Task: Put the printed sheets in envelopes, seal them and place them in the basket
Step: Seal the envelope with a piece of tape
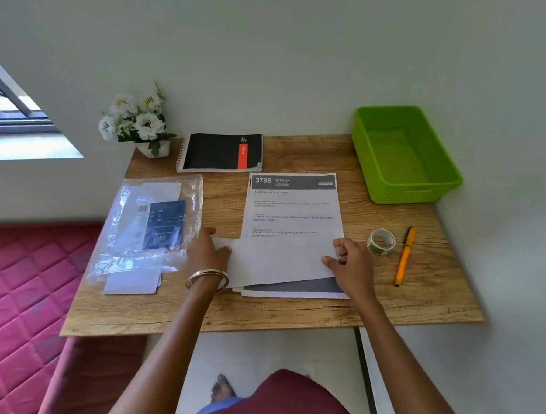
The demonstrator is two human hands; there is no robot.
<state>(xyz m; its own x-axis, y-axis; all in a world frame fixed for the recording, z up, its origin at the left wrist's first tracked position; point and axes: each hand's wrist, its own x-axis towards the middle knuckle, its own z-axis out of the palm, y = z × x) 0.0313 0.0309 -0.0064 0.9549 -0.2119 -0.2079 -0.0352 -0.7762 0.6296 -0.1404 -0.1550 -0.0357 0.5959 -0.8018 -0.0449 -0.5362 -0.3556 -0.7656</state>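
A wooden table [302, 309] with a pale, streaky grain stands against a plain wall, and near its middle lies a printed sheet [292, 205], thin white paper with a dark header band reading "3799 KITCHEN". Its long axis runs away from the person toward the wall, header at the far end, and its near part is folded up over the text so that a blank white flap covers the lower half. The left hand [206, 251], a pair of metal bangles at its wrist, lies flat and open on the flap's left edge, fingers spread and pressing down. The right hand [352, 261] is curled at the flap's right edge and pinches the paper between thumb and fingers. Under the fold another sheet [293, 289] shows a dark band at its near edge; how many sheets lie stacked there is hard to tell. To the left a crinkled, glossy clear plastic packet [146, 226] holds white envelopes [133, 281], some poking out of its near end. At the far right corner sits the green basket [383, 156], rectangular moulded plastic with perforated walls, its long side running toward the wall. Between it and the right hand rest a small roll of tape [381, 241] and a slim orange pen [404, 257], lying nearly lengthwise. A black spiral notebook [221, 152] and a white pot of flowers [137, 122] sit at the back.
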